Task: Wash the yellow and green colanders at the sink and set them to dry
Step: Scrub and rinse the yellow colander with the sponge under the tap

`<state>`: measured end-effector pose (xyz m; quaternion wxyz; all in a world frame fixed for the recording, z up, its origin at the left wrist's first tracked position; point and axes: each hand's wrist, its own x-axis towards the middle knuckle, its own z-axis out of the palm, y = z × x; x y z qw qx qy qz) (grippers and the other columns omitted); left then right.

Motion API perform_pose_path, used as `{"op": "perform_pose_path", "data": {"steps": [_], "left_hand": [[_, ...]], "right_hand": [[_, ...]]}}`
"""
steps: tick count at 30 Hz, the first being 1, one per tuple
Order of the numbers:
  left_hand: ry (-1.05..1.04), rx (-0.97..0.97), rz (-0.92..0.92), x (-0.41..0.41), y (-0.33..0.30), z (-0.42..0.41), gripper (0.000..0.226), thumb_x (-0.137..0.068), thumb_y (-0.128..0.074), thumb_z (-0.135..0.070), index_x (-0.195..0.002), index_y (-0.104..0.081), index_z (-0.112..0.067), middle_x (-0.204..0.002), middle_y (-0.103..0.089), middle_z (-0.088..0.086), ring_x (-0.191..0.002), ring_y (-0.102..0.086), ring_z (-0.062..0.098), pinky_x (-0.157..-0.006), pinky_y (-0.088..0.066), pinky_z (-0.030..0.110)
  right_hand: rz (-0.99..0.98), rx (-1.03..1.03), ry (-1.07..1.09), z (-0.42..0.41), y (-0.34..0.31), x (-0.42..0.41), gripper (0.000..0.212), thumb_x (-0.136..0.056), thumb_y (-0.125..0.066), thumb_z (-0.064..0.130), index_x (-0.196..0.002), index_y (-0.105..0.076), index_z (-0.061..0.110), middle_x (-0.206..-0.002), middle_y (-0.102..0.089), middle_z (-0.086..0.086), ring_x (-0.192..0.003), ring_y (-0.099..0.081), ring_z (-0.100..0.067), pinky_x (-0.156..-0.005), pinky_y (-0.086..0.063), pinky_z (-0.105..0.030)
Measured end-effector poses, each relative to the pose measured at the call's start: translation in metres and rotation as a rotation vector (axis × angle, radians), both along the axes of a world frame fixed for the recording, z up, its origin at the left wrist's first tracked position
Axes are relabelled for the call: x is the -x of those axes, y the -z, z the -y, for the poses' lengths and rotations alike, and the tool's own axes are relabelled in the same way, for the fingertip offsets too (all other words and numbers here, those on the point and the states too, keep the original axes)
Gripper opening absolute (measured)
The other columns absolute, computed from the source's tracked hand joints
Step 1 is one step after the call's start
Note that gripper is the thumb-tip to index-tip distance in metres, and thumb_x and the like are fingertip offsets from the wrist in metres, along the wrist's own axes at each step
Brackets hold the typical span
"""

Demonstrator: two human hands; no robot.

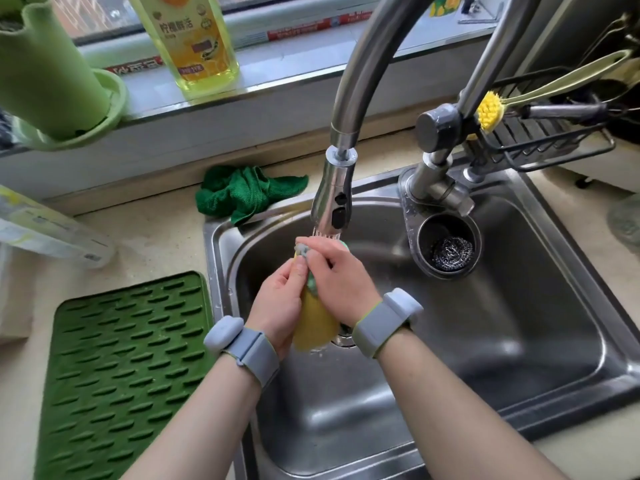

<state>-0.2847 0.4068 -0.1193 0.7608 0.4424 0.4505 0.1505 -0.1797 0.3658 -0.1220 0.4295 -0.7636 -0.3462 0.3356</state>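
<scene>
Bare forearms, grey wristband (242,344) on each wrist (green-edged, with pod), no sleeves

- The dish soap bottle (194,39) on the windowsill carries a yellow-green label with Chinese characters reading 柠檬鲜活; the smaller print below them is too fine to read.
- A red-and-white printed strip (311,29) along the window frame bears lettering, too blurred to make out.
- A second red strip (133,65) left of the bottle shows white characters, illegible.
</scene>
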Motion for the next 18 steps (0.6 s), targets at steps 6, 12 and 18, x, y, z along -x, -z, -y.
{"op": "perform_pose_path", "data": {"steps": [6, 12, 18], "left_hand": [[-0.186, 0.159, 0.189, 0.006, -0.011, -0.013, 0.034, -0.098, -0.043, -0.037, -0.112, -0.066, -0.017, -0.104, -0.075, 0.012, -0.093, -0.071, 0.029, -0.079, -0.06, 0.049], [-0.467, 0.341, 0.102, -0.002, 0.015, -0.01, 0.054, -0.102, -0.034, -0.05, -0.142, -0.047, -0.018, -0.136, -0.059, 0.017, -0.117, -0.063, 0.033, -0.085, -0.059, 0.045], [-0.327, 0.3, 0.134, -0.003, 0.008, -0.009, 0.038, -0.104, -0.035, -0.04, -0.129, -0.057, -0.02, -0.119, -0.07, 0.015, -0.103, -0.07, 0.03, -0.076, -0.061, 0.046]], "right_hand": [[-0.144, 0.253, 0.011, -0.006, 0.015, -0.035, 0.031, -0.097, -0.041, 0.028, -0.091, -0.067, 0.012, -0.086, -0.061, -0.006, -0.093, -0.054, -0.023, -0.098, -0.045, -0.044], [0.085, 0.002, -0.051, 0.009, 0.003, 0.034, 0.043, -0.098, -0.031, 0.015, -0.139, -0.044, 0.012, -0.143, -0.044, -0.005, -0.132, -0.036, -0.008, -0.112, -0.022, -0.018], [0.135, 0.126, -0.055, -0.01, 0.025, -0.02, 0.044, -0.092, -0.025, 0.014, -0.114, -0.057, -0.008, -0.113, -0.061, -0.024, -0.096, -0.056, -0.026, -0.08, -0.036, -0.026]]}}
